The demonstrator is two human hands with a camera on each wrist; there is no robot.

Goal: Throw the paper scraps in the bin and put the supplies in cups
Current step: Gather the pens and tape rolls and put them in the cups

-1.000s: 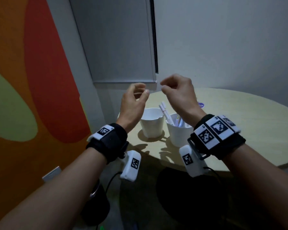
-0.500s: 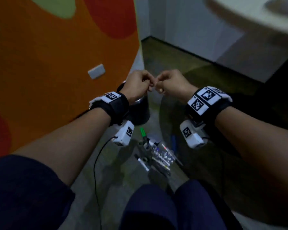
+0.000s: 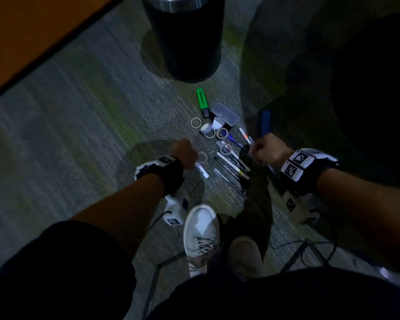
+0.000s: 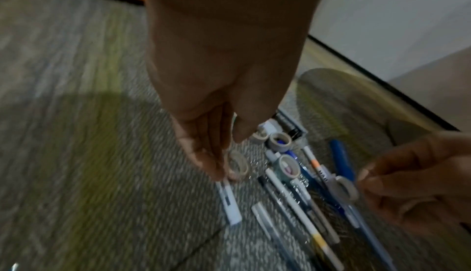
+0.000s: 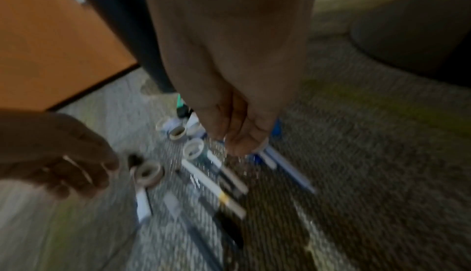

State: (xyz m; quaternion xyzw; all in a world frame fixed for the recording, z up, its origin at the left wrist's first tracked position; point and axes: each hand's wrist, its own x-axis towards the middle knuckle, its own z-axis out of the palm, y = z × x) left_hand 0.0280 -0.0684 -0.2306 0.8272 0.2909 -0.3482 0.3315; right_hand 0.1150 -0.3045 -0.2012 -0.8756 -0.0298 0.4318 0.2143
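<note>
Supplies lie scattered on the carpet in the head view: a green highlighter (image 3: 202, 100), a clear case (image 3: 225, 115), several tape rolls, a bundle of pens (image 3: 231, 165) and a blue marker (image 3: 266, 121). The black bin (image 3: 185, 38) stands just beyond them. My left hand (image 3: 184, 155) reaches down with straight fingers (image 4: 203, 154). Their tips touch a beige tape roll (image 4: 238, 166) lying by a white pen (image 4: 229, 202). My right hand (image 3: 262, 150) hovers over the pens' right side with its fingers (image 5: 239, 140) curled; I see nothing in them. The wrist views are blurred.
An orange wall (image 3: 32, 31) runs along the left. A dark round base (image 3: 367, 88) sits at the right. My two shoes (image 3: 201, 232) stand just below the supplies, and thin cables (image 3: 310, 245) trail over the carpet at the lower right.
My view has swung from the table with its cups down to the floor. My hands, pinched together over the bin half a second ago, have parted and dropped to the supplies.
</note>
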